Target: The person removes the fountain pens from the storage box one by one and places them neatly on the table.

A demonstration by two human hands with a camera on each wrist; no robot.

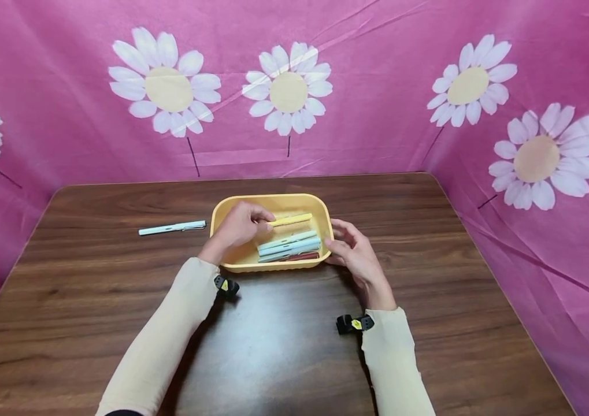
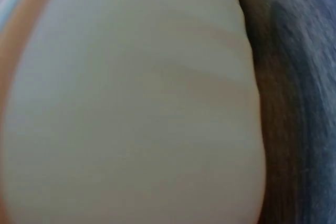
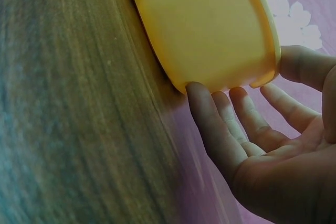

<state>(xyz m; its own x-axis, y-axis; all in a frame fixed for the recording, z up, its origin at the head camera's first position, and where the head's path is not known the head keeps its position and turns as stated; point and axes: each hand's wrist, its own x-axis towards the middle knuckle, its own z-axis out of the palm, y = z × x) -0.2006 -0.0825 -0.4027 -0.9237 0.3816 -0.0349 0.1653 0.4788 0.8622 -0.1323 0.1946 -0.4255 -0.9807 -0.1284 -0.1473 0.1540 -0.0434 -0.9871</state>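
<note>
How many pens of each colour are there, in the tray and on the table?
Yellow pen: 1
Dark red pen: 1, partly covered
Pale blue pen on the table: 1
Pale bluish pens in the tray: at least 3, overlapping
Total: at least 6

Smooth plastic tray [image 1: 273, 203], wood-grained table [image 1: 284, 335]

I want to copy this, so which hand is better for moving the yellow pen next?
Probably the left hand: it reaches into the yellow tray and its fingertips pinch the yellow pen. The right hand is busy holding the tray's end.
</note>
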